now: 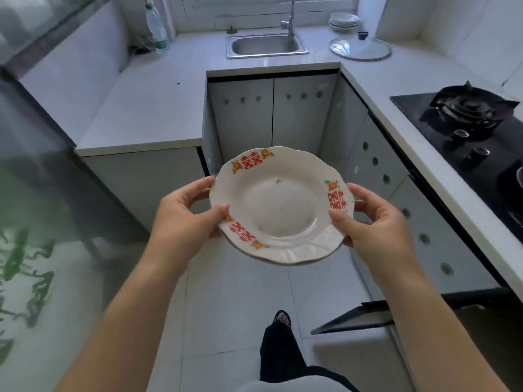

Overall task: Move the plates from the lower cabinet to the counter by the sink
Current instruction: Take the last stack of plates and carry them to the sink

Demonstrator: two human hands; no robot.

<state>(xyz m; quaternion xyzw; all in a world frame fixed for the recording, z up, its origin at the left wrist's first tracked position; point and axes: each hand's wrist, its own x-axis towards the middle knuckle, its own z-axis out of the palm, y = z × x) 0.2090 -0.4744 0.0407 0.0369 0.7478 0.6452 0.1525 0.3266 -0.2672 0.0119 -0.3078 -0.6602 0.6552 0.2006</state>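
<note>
A white plate (pixel 280 205) with red characters and orange flowers on its scalloped rim hangs in mid-air over the floor, held level. My left hand (pixel 184 216) grips its left rim, thumb on top. My right hand (pixel 368 222) grips the right rim the same way. Far ahead, a stack of white plates (pixel 343 21) sits on the counter (pixel 319 56) right of the sink (pixel 266 45). At the lower right a dark cabinet door (pixel 356 318) stands open.
A glass pot lid (pixel 360 48) lies on the counter beside the plate stack. A tap rises behind the sink and a bottle (pixel 156 26) stands at its left. A black gas hob (pixel 469 120) fills the right counter. Cabinets line both sides of the narrow tiled floor.
</note>
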